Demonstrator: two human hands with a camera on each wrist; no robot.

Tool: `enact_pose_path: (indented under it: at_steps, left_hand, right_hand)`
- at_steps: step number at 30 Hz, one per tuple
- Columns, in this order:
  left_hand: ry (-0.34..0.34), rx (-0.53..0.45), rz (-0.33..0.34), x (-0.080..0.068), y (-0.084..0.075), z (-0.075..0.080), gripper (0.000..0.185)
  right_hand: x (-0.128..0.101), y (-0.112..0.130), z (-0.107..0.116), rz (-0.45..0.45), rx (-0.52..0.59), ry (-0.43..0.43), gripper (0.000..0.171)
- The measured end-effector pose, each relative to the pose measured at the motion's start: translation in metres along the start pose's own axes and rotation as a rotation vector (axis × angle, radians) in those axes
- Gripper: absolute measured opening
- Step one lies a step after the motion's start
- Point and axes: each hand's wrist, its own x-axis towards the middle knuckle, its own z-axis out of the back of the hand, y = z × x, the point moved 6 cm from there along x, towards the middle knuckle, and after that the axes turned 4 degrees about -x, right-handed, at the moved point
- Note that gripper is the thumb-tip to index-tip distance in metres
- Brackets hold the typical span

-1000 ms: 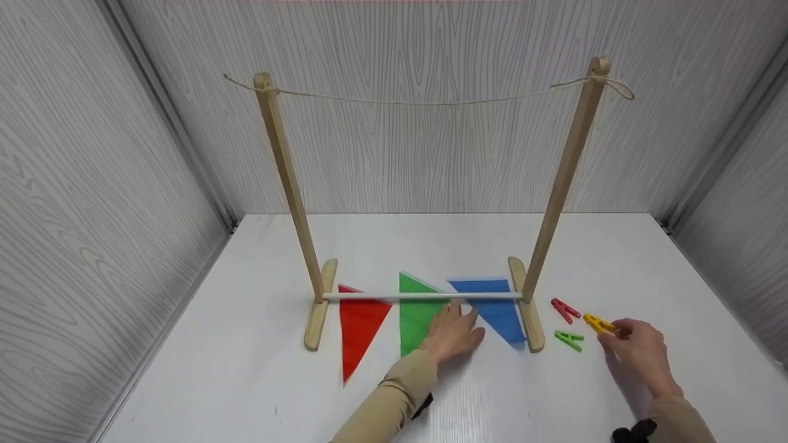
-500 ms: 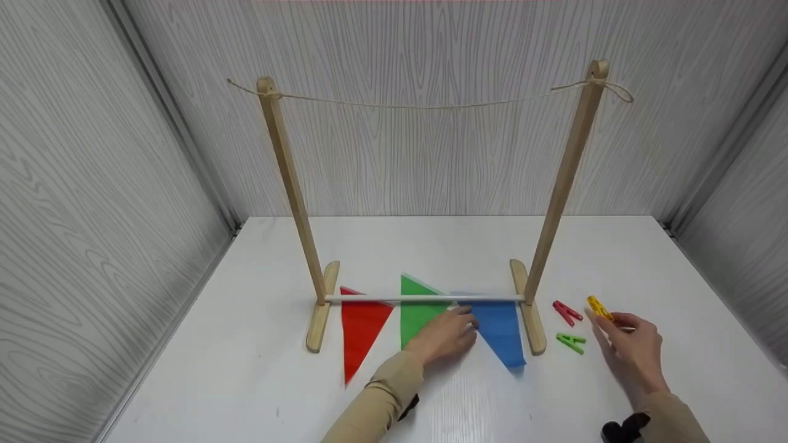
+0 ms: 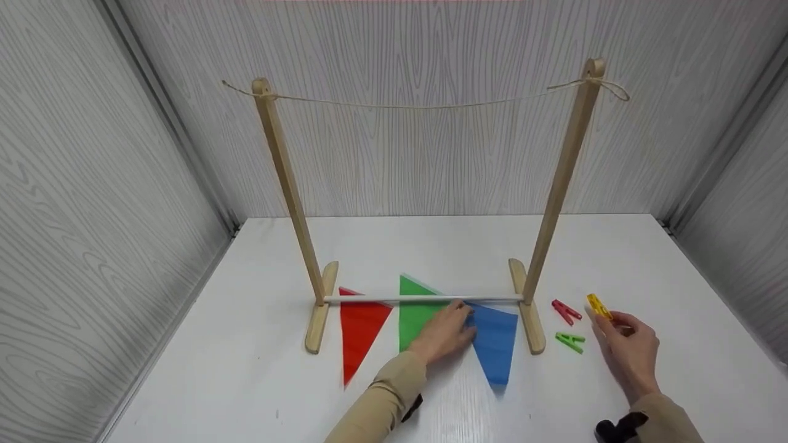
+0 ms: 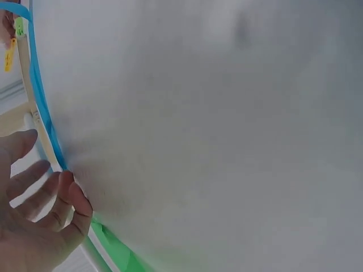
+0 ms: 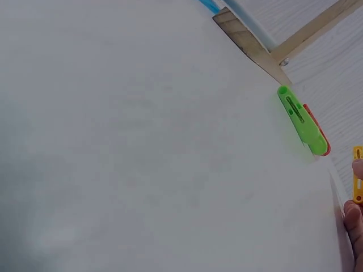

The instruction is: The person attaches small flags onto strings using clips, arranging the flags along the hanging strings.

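A blue triangular pennant (image 3: 496,339) lies flat on the table below the white crossbar, and my left hand (image 3: 443,331) rests its fingertips on its upper left corner. In the left wrist view the fingers are loosely bent and spread, with the thumb apart from the pennant's blue edge (image 4: 41,99). My left hand also covers part of a green pennant (image 3: 415,317). At the right, my right hand (image 3: 634,351) pinches a yellow clothespin (image 3: 598,306) between thumb and fingers. Left of it lie a red clothespin (image 3: 565,311) and a green clothespin (image 3: 570,342).
A wooden frame stands on the table (image 3: 246,344), its left post (image 3: 289,191) and right post (image 3: 563,184) joined low by a white crossbar (image 3: 369,299). A string (image 3: 425,107) sags between the post tops. A red pennant (image 3: 363,335) lies at the left foot.
My left hand has drawn the blue pennant toward me, and its lower tip has swung left. My right hand has tilted the yellow clothespin more upright and shifted slightly left.
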Motion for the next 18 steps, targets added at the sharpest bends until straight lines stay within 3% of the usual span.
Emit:
enact_pose_path:
  at_steps: [11, 18]
  left_hand:
    - [-0.029, 0.144, 0.118, 0.000, -0.007, -0.006, 0.050]
    - [-0.072, 0.220, 0.110, 0.004, -0.012, -0.005, 0.023]
  right_hand:
    - [-0.004, 0.000, -0.002, 0.033, -0.044, -0.038, 0.058]
    - [-0.004, -0.001, -0.001, 0.035, -0.026, -0.028, 0.059]
